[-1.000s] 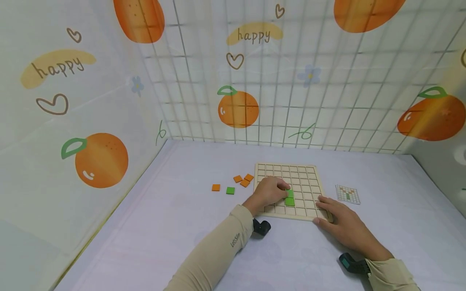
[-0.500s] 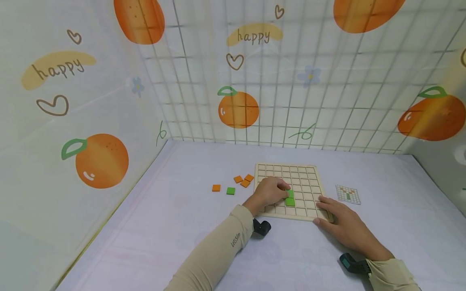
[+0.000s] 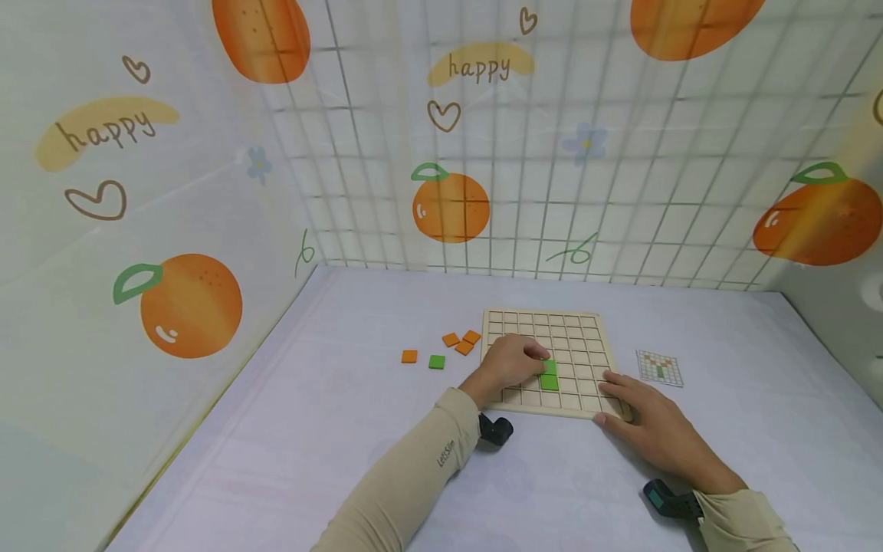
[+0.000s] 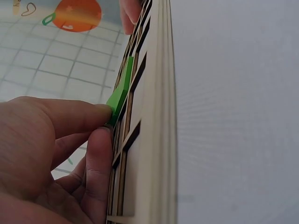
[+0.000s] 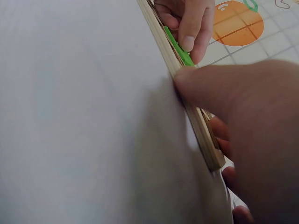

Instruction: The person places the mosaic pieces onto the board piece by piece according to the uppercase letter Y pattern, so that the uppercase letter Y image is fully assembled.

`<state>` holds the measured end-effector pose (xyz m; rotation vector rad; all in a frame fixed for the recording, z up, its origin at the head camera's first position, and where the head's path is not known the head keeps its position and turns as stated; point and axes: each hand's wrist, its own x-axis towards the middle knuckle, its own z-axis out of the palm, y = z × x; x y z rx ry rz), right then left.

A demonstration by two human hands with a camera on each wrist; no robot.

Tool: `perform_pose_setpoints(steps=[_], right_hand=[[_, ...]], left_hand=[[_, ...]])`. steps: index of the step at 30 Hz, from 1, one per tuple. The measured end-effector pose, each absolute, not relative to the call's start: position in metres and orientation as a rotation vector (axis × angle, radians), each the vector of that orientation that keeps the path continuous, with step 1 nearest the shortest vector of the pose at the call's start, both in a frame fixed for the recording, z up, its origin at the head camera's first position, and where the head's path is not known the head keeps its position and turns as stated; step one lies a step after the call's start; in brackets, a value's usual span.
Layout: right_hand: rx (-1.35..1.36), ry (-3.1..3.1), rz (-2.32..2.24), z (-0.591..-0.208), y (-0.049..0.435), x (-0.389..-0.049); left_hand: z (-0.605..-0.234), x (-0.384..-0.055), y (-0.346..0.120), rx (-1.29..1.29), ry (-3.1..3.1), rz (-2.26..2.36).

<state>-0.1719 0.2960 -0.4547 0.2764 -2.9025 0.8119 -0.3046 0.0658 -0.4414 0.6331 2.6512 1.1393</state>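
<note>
A square wooden board (image 3: 579, 368) with a grid of recessed cells lies on the table. Two green square tiles sit one behind the other in its front middle cells, a rear tile (image 3: 550, 367) and a front tile (image 3: 549, 382). My left hand (image 3: 509, 362) reaches over the board's left part, thumb and finger pinching the edge of the rear tile. In the left wrist view green (image 4: 122, 91) shows right at those fingertips. My right hand (image 3: 651, 428) rests at the board's front right corner, thumb (image 5: 191, 84) against the front edge, fingers over the right side.
Left of the board lie a loose green tile (image 3: 437, 362), a single orange tile (image 3: 410, 356) and a small group of orange tiles (image 3: 464, 348). A small printed grid card (image 3: 660, 369) lies to its right. A patterned curtain (image 3: 386, 153) stands behind the table.
</note>
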Motion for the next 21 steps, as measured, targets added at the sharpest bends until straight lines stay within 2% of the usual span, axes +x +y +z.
perform_pose_setpoints(steps=[21], right_hand=[[0.309, -2.879, 0.797, -0.4531, 0.2963, -0.1694]], left_hand=[[-0.4449, -0.3024, 0.0683, 0.581, 2.683, 1.183]])
